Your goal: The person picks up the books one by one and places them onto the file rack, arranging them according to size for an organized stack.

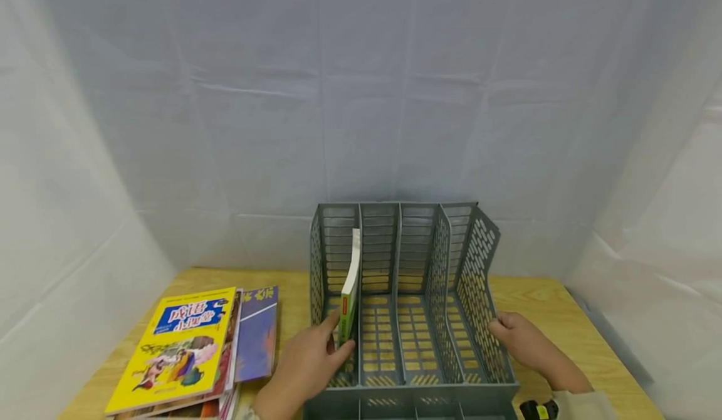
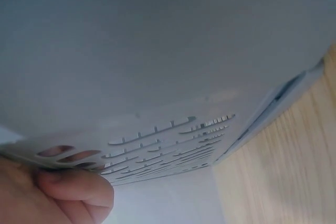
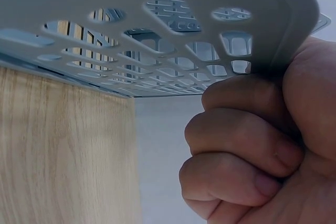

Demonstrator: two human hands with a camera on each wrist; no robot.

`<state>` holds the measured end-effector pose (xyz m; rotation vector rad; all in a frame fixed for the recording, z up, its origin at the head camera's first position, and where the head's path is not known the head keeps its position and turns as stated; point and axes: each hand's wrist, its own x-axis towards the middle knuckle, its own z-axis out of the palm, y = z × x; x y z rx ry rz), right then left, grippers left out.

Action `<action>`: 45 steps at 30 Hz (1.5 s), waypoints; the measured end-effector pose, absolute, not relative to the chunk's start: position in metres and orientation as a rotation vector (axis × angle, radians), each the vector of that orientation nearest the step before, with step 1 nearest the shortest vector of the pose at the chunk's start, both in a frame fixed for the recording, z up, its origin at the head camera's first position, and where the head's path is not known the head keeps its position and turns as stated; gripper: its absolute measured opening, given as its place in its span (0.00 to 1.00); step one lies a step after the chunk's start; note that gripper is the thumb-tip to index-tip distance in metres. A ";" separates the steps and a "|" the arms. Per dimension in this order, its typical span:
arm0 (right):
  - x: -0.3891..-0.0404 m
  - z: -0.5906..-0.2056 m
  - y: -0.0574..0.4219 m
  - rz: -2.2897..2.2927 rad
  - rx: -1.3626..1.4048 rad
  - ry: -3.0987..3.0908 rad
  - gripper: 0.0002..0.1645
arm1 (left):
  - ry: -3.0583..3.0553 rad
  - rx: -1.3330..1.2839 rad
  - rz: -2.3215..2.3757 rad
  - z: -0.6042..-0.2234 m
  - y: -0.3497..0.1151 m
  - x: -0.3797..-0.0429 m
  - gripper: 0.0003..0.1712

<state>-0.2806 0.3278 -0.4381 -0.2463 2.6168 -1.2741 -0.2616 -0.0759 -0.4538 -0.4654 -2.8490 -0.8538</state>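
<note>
A grey plastic file rack (image 1: 379,338) with slotted walls and several upright compartments stands on the table. My left hand (image 1: 307,363) grips the front edge of its left side wall (image 2: 157,103), fingers curled outside and skin showing through the slots. At the opposite side, my right hand (image 1: 521,338) holds the front edge of the right side wall (image 3: 173,51), its fingers curled under the wall. A thin book (image 1: 351,282) with a green and white spine stands in the leftmost compartment, close to the divider, with the left thumb near its lower end.
Left of the rack lies a stack of books topped by a yellow picture book (image 1: 175,351), with a purple book (image 1: 256,335) sticking out beside it. The wooden table (image 1: 536,291) is bounded by white sheeting (image 1: 361,94) behind and at both sides.
</note>
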 end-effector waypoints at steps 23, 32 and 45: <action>-0.279 -0.430 0.329 -1.056 -0.186 2.762 0.27 | -2.828 -0.468 -0.838 -0.453 -0.076 -0.263 0.37; -0.288 -0.413 0.324 -0.736 -0.292 3.201 0.27 | -2.843 -0.453 -0.849 -0.454 -0.076 -0.262 0.38; -0.307 -0.423 0.325 -0.657 -0.362 3.151 0.29 | -2.839 -0.444 -0.820 -0.453 -0.074 -0.262 0.40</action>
